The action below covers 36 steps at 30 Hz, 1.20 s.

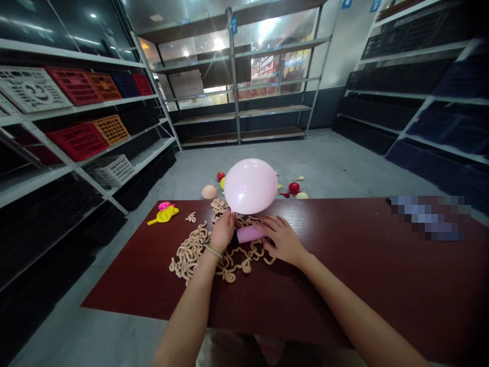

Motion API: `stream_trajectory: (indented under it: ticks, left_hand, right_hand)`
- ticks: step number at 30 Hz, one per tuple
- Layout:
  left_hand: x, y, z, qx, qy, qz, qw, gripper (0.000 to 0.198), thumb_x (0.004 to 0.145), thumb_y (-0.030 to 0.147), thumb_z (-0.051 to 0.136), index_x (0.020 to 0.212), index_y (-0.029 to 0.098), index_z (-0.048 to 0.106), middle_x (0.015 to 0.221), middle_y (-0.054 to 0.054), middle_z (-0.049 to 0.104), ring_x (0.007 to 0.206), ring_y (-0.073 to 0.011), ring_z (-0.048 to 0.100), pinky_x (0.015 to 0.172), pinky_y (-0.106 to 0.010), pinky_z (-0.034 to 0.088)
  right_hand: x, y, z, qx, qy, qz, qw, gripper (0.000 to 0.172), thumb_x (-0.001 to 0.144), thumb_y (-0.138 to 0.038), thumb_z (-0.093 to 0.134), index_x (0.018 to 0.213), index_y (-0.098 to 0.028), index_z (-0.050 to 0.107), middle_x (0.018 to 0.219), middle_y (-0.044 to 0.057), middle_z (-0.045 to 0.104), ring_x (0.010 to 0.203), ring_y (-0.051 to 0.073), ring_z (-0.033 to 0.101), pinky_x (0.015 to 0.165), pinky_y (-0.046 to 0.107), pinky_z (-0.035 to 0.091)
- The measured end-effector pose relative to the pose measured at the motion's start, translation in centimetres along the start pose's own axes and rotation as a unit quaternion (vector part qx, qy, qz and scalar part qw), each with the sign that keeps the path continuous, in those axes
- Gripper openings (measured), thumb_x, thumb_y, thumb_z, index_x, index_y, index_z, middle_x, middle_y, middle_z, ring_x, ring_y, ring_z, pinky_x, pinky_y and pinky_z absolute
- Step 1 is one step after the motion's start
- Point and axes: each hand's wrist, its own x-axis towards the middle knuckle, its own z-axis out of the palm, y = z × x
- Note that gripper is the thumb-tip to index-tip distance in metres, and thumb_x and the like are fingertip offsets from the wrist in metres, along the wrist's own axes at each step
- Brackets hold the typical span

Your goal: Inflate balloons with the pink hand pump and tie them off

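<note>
My left hand [223, 233] is closed, its fingertips pinching the neck of an inflated pale pink balloon [251, 186]. The balloon stands above the hands, over the table's far edge. Between my hands lies a pink balloon pump [248, 234] with a black end near the left wrist. My right hand [283, 238] grips the pump's right end, thumb below and fingers over the top. Under and around both hands spreads a pile of tan, curled, worm-like pieces [191, 251]. Farther left are a limp yellow balloon [166, 215] and a small bright pink item [165, 206].
The dark red table [344, 285] carries a blurred-out object [428, 219] at the right. Beyond its far edge, several balloons lie on the floor, among them a red one [294, 188] and a peach one [209, 191]. Shelves with crates [78, 140] line the left.
</note>
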Motion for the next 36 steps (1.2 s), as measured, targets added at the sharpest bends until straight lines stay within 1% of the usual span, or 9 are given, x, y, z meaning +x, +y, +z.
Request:
stream_trajectory:
  ticks: [4,8,10,13,17,22,26,32,36]
  left_hand:
    - [-0.1,0.1,0.4,0.026,0.006,0.041,0.999,0.03,0.101,0.031,0.037,0.085,0.021,0.059,0.074,-0.005,0.066,0.07,-0.0202,0.062,0.07,-0.03,0.043]
    - [-0.2,0.1,0.6,0.011,0.039,0.062,0.997,0.026,0.097,0.026,0.043,0.075,0.022,0.056,0.069,-0.005,0.062,0.065,-0.0197,0.059,0.069,-0.029,0.042]
    - [-0.3,0.1,0.7,0.006,0.046,0.066,0.997,0.025,0.095,0.023,0.046,0.071,0.022,0.053,0.066,-0.004,0.06,0.061,-0.019,0.056,0.067,-0.029,0.041]
    - [-0.4,0.4,0.8,0.006,0.049,0.082,0.995,0.024,0.094,0.022,0.047,0.071,0.022,0.053,0.067,-0.004,0.06,0.061,-0.019,0.056,0.066,-0.028,0.041]
    - [-0.8,1.2,0.7,0.03,0.037,0.096,0.994,0.021,0.097,0.027,0.044,0.079,0.022,0.056,0.073,-0.007,0.063,0.065,-0.0198,0.059,0.067,-0.028,0.042]
    - [-1.0,2.0,0.4,0.053,0.022,0.094,0.994,0.02,0.097,0.027,0.044,0.084,0.02,0.057,0.078,-0.01,0.065,0.071,-0.0229,0.062,0.07,-0.031,0.043]
    - [-1.1,2.1,0.3,0.046,0.038,0.104,0.993,0.015,0.095,0.027,0.048,0.088,0.02,0.059,0.077,-0.009,0.065,0.073,-0.0221,0.061,0.072,-0.029,0.044]
    - [-1.2,2.2,0.4,-0.002,0.028,0.094,0.995,0.018,0.097,0.029,0.045,0.093,0.02,0.06,0.079,-0.009,0.065,0.071,-0.022,0.06,0.071,-0.03,0.042]
    - [-1.1,2.3,0.5,-0.133,0.027,0.067,0.989,0.029,0.099,0.038,0.044,0.079,0.022,0.057,0.07,-0.003,0.059,0.064,-0.0185,0.055,0.068,-0.028,0.04]
  right_hand:
    - [-0.2,0.3,-0.3,-0.034,0.073,-0.039,0.996,0.043,0.089,-0.031,0.057,0.131,-0.024,0.061,0.131,0.009,0.062,0.124,0.026,0.052,0.108,0.047,0.04]
    - [0.2,-0.2,-2.5,-0.116,0.154,-0.054,0.98,0.039,0.09,-0.029,0.061,0.129,-0.027,0.063,0.119,0.009,0.067,0.121,0.026,0.055,0.105,0.045,0.043]
    - [1.2,-0.9,-4.3,-0.152,0.129,-0.06,0.978,0.045,0.09,-0.027,0.06,0.135,-0.034,0.057,0.123,0.007,0.065,0.125,0.026,0.053,0.111,0.049,0.038]
    - [4.1,-2.6,-7.2,-0.178,0.034,-0.101,0.978,0.065,0.091,-0.019,0.058,0.149,-0.04,0.038,0.142,0.003,0.055,0.138,0.028,0.041,0.118,0.055,0.03]
    - [8.9,-4.4,-9.3,-0.178,-0.026,-0.195,0.964,0.074,0.091,-0.007,0.051,0.154,-0.036,0.026,0.154,0.001,0.043,0.147,0.026,0.03,0.118,0.062,0.026]
    - [12.0,-4.1,-8.8,-0.196,-0.042,-0.265,0.943,0.056,0.092,-0.005,0.044,0.146,-0.023,0.042,0.154,0.005,0.043,0.148,0.02,0.028,0.121,0.054,0.024]
    - [12.3,-3.2,-8.0,-0.22,-0.071,-0.282,0.931,0.057,0.084,-0.015,0.062,0.138,-0.015,0.048,0.151,0.011,0.046,0.147,0.027,0.028,0.121,0.059,0.015]
    - [12.2,-1.9,-7.3,-0.234,-0.053,-0.257,0.936,0.044,0.092,-0.013,0.05,0.134,-0.027,0.052,0.148,0.002,0.05,0.144,0.025,0.032,0.12,0.062,0.017]
    - [12.3,-0.6,-7.8,-0.182,-0.039,-0.222,0.957,0.056,0.087,-0.007,0.056,0.136,-0.034,0.053,0.148,-0.001,0.05,0.145,0.028,0.032,0.118,0.067,0.021]
